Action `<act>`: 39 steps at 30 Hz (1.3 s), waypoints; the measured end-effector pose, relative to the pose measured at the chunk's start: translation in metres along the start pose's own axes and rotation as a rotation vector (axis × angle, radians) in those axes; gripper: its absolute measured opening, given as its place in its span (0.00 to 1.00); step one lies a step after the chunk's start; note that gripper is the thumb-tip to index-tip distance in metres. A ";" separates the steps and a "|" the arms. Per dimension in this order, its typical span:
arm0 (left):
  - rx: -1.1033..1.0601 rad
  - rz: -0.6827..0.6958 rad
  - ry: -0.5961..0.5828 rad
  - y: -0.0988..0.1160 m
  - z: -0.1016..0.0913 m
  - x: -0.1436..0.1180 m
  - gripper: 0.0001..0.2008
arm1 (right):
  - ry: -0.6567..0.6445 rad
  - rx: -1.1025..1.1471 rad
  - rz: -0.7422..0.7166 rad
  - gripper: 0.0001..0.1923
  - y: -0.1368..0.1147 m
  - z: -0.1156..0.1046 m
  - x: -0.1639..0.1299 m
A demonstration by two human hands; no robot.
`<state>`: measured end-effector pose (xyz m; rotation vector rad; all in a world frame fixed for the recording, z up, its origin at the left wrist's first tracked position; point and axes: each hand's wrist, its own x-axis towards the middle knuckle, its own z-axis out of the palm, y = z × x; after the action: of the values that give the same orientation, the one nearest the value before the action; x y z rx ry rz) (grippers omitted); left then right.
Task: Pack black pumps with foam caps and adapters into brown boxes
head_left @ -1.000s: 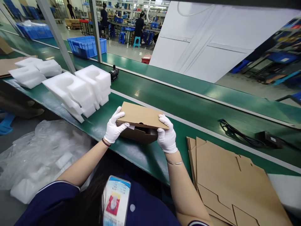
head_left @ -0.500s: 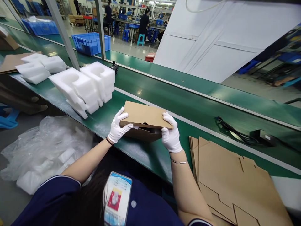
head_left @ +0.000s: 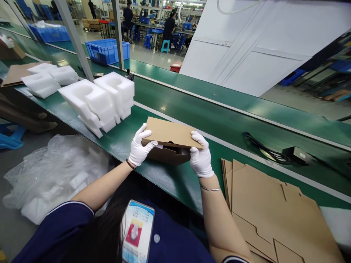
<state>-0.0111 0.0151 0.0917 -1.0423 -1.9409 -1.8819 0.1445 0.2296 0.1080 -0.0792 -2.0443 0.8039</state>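
A brown cardboard box (head_left: 171, 132) rests near the front edge of the green bench, its lid partly lowered with a dark gap at the front. My left hand (head_left: 139, 146), in a white glove, grips the lid's left corner between thumb and fingers. At the opposite corner, my gloved right hand (head_left: 201, 154) has its fingers on top and thumb at the front edge. Through the gap, a bit of white and something dark show inside; what they are I cannot tell.
White foam inserts (head_left: 101, 98) stand left of the box. Flat cardboard blanks (head_left: 274, 204) lie at right. Behind them, a black cable with an adapter (head_left: 294, 155) sits on the conveyor (head_left: 197, 106). Blue crates (head_left: 105, 51) stand beyond; a plastic bag (head_left: 60, 171) is below left.
The cable with the adapter has shifted left along the conveyor, as has a small black part behind the foam. Both hands keep their grip on the box lid, almost unmoved.
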 end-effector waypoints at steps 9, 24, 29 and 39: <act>-0.007 0.002 0.006 0.003 0.005 0.000 0.23 | 0.010 0.015 -0.003 0.22 0.002 -0.001 0.002; -0.002 0.307 -0.007 -0.022 0.006 -0.007 0.28 | -0.026 0.077 -0.030 0.24 0.003 -0.005 0.002; 0.020 0.235 0.032 -0.011 0.011 -0.005 0.18 | -0.007 0.082 -0.041 0.24 0.007 -0.007 0.000; 0.017 0.232 0.064 -0.009 0.015 -0.008 0.17 | -0.015 0.104 -0.063 0.23 0.006 -0.010 0.001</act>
<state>-0.0063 0.0277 0.0780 -1.1340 -1.7156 -1.7476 0.1496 0.2399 0.1092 0.0495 -2.0058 0.8716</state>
